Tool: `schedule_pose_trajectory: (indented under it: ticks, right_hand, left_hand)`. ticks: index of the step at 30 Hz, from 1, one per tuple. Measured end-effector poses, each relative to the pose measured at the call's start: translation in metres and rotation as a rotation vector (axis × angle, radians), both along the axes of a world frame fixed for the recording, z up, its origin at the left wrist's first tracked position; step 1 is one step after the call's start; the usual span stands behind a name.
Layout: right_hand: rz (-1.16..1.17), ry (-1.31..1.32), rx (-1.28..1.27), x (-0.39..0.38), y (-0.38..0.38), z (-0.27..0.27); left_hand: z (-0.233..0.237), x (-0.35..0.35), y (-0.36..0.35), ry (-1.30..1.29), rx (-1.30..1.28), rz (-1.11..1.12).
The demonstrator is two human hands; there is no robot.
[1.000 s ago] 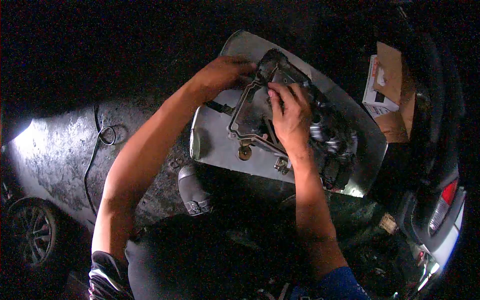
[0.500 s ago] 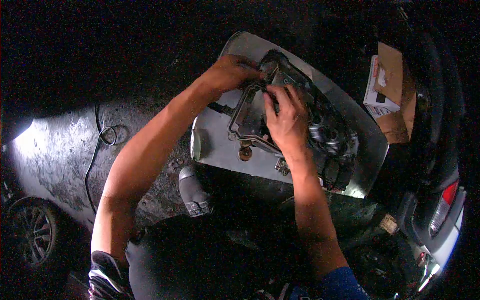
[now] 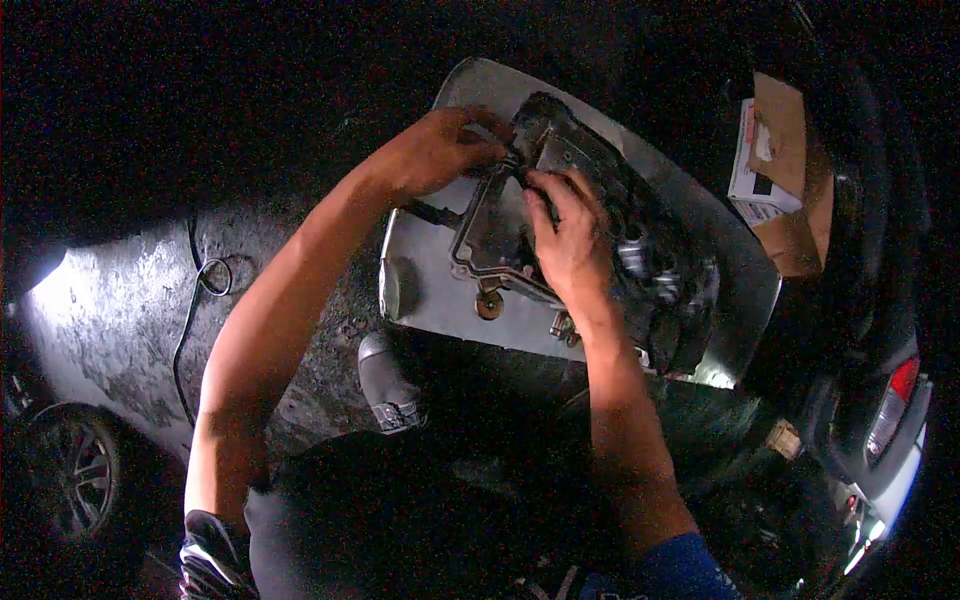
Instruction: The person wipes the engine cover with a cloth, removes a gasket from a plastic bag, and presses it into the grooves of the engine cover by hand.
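Observation:
A dark metal engine part (image 3: 500, 235) with a raised rim lies on a pale grey panel (image 3: 425, 285). At its upper left edge my left hand (image 3: 440, 150) has its fingers bent together at the rim; whatever is between the fingertips is too small and dark to make out. My right hand (image 3: 570, 225) rests over the middle of the part, fingers curled and fingertips close to the same rim. What the right fingertips hold, if anything, is hidden. A round brassy piece (image 3: 488, 304) shows at the part's lower edge.
An open cardboard box (image 3: 790, 130) with a white box (image 3: 752, 185) stands at the right. A car's tail light (image 3: 892, 400) is at the far right, a wheel (image 3: 85, 475) at the lower left. A looped cable (image 3: 187, 330) lies on the floor. A shoe (image 3: 388, 385) is below the panel.
My left hand has shifted slightly left along the rim. My right hand has barely moved. The camera view has shifted a little.

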State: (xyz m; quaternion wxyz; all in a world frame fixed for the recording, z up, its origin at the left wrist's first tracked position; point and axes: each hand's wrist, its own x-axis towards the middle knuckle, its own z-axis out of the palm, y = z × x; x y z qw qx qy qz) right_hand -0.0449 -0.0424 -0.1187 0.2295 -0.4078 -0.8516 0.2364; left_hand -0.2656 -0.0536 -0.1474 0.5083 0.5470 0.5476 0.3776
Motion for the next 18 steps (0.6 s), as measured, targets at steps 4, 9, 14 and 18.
schedule_pose_trajectory:
  ticks: [4,9,14,18]
  right_hand:
    - [0.071,-0.029,0.117,0.002,0.004,-0.002]
    - [0.084,-0.058,0.069,0.003,0.008,-0.003]
    - [0.094,-0.207,-0.081,0.042,0.026,0.013]
    - [0.022,-0.348,-0.198,0.108,0.054,0.016]
  left_hand:
    - [-0.003,0.0,0.001,0.093,0.101,-0.054]
    - [0.009,0.008,-0.001,0.139,0.06,-0.055]
    - [0.032,0.019,0.0,0.277,-0.017,0.008]
    - [0.025,0.012,0.006,0.286,0.036,-0.026]
